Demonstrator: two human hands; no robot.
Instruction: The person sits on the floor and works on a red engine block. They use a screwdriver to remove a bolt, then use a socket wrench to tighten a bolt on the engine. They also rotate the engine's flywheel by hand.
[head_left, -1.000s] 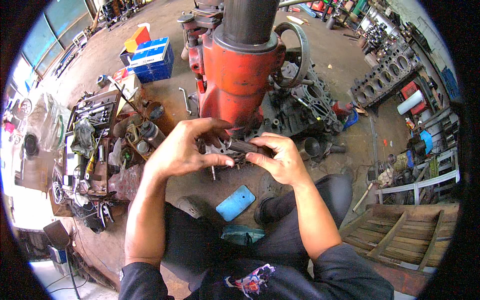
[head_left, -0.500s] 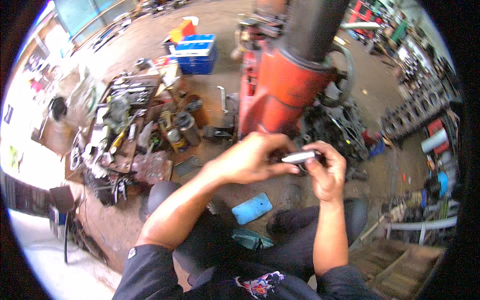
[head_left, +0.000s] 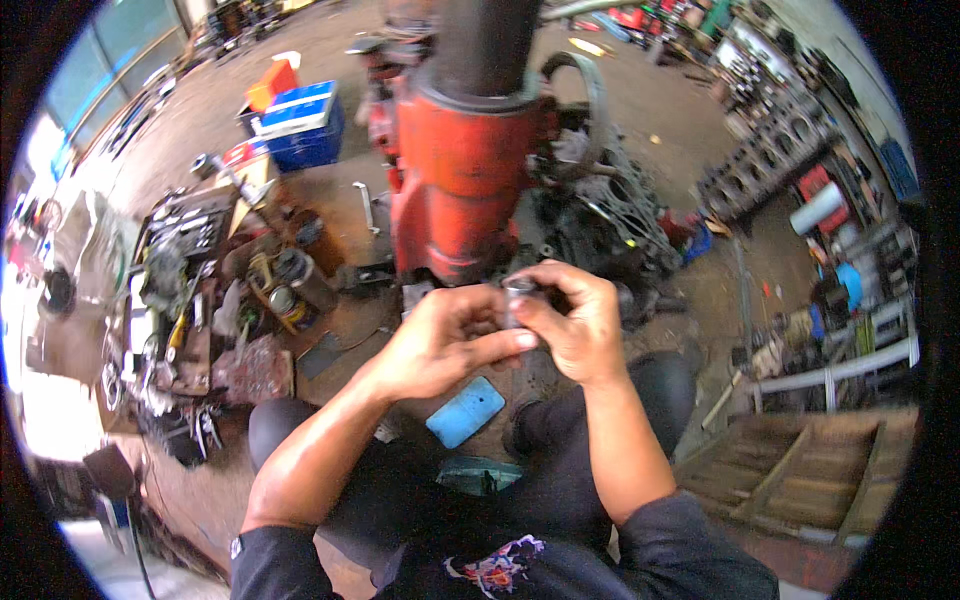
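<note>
A small shiny metal cylinder, with a dark opening at its top end, stands roughly upright between my hands in front of my knees. My right hand pinches it between thumb and fingers. From the left, my left hand meets it with curled fingertips, its thumb stretched out just below; the lower end of the cylinder is hidden by fingers. Just beyond my hands rises a big red stand with a thick dark column. A flat blue rectangular piece lies on the floor below my hands.
At left, a low bench is crowded with tools and cans. A blue box sits beyond it. Greasy engine parts lie right of the stand. Farther right are an engine block and a wooden crate.
The metal cylinder has turned from lying sideways to nearly upright. My left fingers have closed in on it. The view has swung right, so the surroundings appear shifted left.
</note>
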